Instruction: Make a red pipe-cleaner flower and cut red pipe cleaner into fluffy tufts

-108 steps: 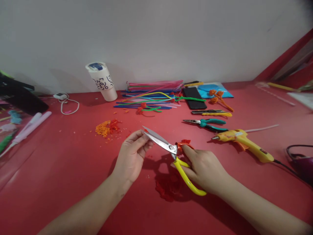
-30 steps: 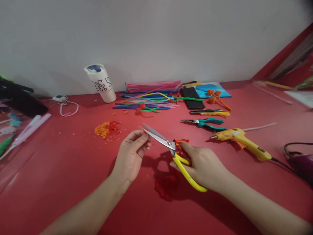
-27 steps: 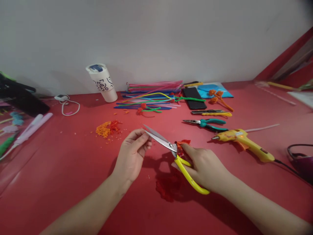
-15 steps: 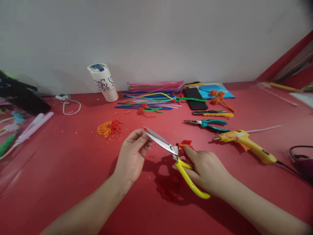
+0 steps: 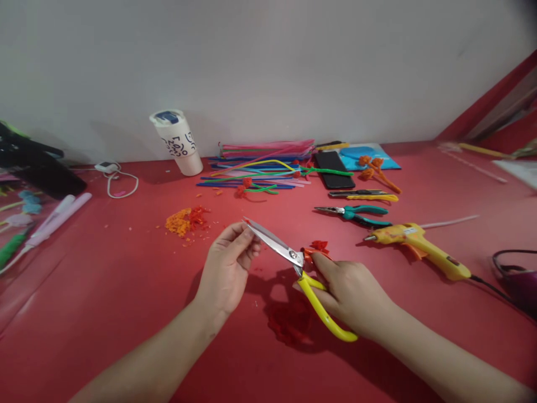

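Note:
My right hand (image 5: 350, 294) is wrapped round the yellow handles of a pair of scissors (image 5: 282, 251), whose steel blades point up and to the left. My left hand (image 5: 229, 263) pinches a tiny red piece (image 5: 248, 223) right at the blade tips. A small red-orange bit (image 5: 318, 246) lies on the table just behind my right fingers. Red trimmings (image 5: 289, 327) are scattered on the red table (image 5: 126, 291) below the scissors.
Beyond lie an orange-red pile of clippings (image 5: 184, 219), a heap of coloured pipe cleaners (image 5: 262, 165), a white cup (image 5: 178, 141), a black phone (image 5: 333, 169), teal pliers (image 5: 356, 212), a yellow cutter (image 5: 364, 195) and a yellow glue gun (image 5: 419, 243). A white wall stands behind.
The scissor blades, slightly apart a second ago, have come together at the tiny red piece. Both hands have stayed almost in place.

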Motion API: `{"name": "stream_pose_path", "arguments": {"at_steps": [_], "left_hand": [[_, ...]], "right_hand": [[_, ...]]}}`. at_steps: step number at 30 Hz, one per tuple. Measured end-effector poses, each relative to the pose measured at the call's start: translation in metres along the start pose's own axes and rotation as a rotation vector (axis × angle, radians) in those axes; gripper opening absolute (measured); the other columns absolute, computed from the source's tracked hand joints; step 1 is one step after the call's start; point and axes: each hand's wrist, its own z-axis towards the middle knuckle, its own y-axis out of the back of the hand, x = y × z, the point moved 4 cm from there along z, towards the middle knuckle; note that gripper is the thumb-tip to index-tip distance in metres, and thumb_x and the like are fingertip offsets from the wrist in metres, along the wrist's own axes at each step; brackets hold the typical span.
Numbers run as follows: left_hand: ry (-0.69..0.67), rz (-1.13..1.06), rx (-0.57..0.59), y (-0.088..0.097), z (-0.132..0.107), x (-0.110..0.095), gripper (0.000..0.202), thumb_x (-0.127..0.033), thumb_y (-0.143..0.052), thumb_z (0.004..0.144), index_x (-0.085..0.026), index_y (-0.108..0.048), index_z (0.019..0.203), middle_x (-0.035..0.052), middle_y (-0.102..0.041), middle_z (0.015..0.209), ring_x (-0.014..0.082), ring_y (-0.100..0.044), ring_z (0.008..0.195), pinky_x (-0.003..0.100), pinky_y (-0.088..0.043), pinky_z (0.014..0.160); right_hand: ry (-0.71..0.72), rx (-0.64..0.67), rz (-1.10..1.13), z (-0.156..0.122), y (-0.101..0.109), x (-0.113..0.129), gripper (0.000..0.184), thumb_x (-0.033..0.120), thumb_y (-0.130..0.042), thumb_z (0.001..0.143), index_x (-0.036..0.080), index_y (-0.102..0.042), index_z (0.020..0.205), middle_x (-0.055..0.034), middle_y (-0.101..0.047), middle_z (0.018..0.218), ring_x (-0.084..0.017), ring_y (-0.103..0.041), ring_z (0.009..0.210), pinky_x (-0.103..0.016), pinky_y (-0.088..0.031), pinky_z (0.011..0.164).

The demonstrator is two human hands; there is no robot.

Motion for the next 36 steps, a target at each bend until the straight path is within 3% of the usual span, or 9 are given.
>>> {"name": "stream_pose_path", "arguments": {"at_steps": [14, 20, 28, 36], "left_hand": [[0.009, 0.007, -0.009, -0.001, -0.001, -0.002, 0.001, -0.014, -0.065, 0.071, -0.014, -0.064, 0.071, -0.0014, -0.06, 0.064, 0.0036, -0.053, 0.055, 0.012, -0.044, 0.054], [0.111, 0.059, 0.018, -0.003, -0.003, 0.007, 0.003, -0.015, -0.065, 0.07, -0.013, -0.063, 0.07, 0.0002, -0.061, 0.065, 0.0051, -0.055, 0.055, 0.014, -0.043, 0.054], [0.37, 0.24, 0.229, -0.016, -0.016, 0.029, 0.006, -0.018, -0.062, 0.073, -0.012, -0.063, 0.071, 0.0014, -0.062, 0.062, 0.0063, -0.054, 0.052, 0.016, -0.041, 0.051], [0.431, 0.408, 0.254, -0.017, -0.023, 0.038, 0.009, -0.022, -0.065, 0.068, -0.013, -0.065, 0.069, 0.0032, -0.062, 0.062, 0.0097, -0.054, 0.052, 0.021, -0.041, 0.051]], "right_hand": [[-0.088, 0.046, 0.068, 0.002, -0.001, -0.002, 0.033, 0.051, -0.04, 0.081, 0.02, -0.043, 0.069, 0.0001, -0.051, 0.045, -0.016, -0.049, 0.039, -0.024, -0.015, 0.042], [-0.2, 0.057, 0.342, 0.007, 0.009, -0.004, 0.032, 0.052, -0.045, 0.077, 0.022, -0.04, 0.066, 0.0031, -0.047, 0.049, -0.012, -0.04, 0.041, -0.023, -0.022, 0.043], [-0.23, 0.007, 0.995, 0.006, 0.009, 0.001, 0.02, 0.039, -0.042, 0.08, 0.02, -0.045, 0.074, 0.0071, -0.038, 0.052, -0.008, -0.036, 0.043, -0.019, -0.031, 0.041], [-0.328, -0.041, 1.095, 0.004, 0.011, 0.003, 0.008, 0.027, -0.048, 0.072, 0.02, -0.046, 0.07, 0.0083, -0.036, 0.05, -0.006, -0.032, 0.042, -0.018, -0.03, 0.038]]}}
